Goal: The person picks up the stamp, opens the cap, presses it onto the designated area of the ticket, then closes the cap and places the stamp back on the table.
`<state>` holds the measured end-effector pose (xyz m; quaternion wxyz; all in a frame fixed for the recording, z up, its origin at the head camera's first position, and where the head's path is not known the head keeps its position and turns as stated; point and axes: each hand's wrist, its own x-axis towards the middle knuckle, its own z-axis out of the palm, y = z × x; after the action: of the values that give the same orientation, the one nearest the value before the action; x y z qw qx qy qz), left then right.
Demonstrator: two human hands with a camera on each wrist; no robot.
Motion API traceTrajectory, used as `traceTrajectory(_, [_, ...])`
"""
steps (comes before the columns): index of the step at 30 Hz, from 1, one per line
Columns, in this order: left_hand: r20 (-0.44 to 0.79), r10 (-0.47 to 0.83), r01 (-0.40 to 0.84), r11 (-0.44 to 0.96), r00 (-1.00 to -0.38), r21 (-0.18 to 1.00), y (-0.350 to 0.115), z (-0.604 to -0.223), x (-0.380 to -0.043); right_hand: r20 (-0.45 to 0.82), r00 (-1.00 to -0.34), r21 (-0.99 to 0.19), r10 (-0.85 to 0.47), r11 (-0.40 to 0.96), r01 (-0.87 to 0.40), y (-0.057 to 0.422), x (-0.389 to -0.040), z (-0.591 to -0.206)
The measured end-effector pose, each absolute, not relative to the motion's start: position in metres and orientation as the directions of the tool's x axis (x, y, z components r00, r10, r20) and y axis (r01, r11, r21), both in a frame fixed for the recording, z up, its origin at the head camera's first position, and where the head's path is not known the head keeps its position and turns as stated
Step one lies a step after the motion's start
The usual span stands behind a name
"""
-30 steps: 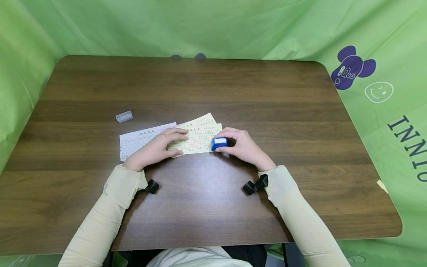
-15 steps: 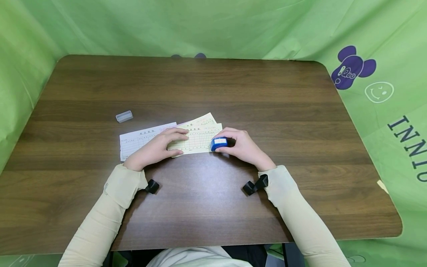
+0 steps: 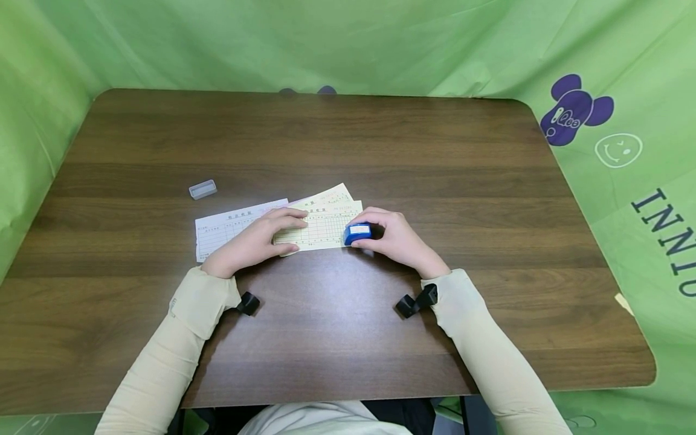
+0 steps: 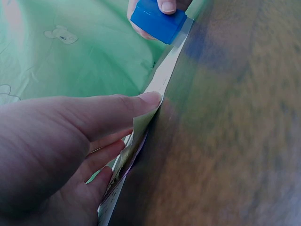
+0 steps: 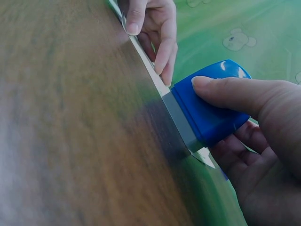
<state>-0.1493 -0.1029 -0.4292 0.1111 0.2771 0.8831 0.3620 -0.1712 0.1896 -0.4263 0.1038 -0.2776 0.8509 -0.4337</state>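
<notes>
A blue stamp (image 3: 357,234) with a white label on top stands on the right end of a pale yellow printed form (image 3: 326,228). Thumb and fingers of my right hand (image 3: 401,238) pinch the stamp by its sides; its grey base meets the paper in the right wrist view. My left hand (image 3: 260,237) rests on the form's left part, fingers spread and fairly straight, with the thumb (image 4: 150,98) near the front edge. Another yellow sheet (image 3: 333,194) and a white form (image 3: 222,231) lie partly under the top form and left hand. What the stamp's face prints is hidden.
A clear plastic cap (image 3: 203,190) lies on the brown wooden table (image 3: 348,338), beyond the white form. Green cloth (image 3: 348,42) hangs around the table's back and sides. A small pale scrap (image 3: 623,303) is at the right edge.
</notes>
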Motion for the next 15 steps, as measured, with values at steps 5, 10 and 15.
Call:
traceTrajectory(5, [0.004, 0.568, 0.409, 0.589, -0.823, 0.697, -0.1020, -0.4268, -0.1474, 0.059, -0.823, -0.800, -0.564, 0.467, -0.378, 0.1906, -0.1703, -0.4253])
traceTrajectory(10, [0.015, 0.565, 0.417, 0.590, -0.825, 0.691, -0.1015, -0.4245, -0.1451, 0.061, -0.820, -0.808, -0.569, 0.454, -0.376, 0.1920, -0.1696, -0.4247])
traceTrajectory(15, [0.013, 0.562, 0.415, 0.594, -0.827, 0.689, -0.1004, -0.4230, -0.1430, 0.058, -0.819, -0.809, -0.570, 0.454, -0.373, 0.1931, -0.1686, -0.4239])
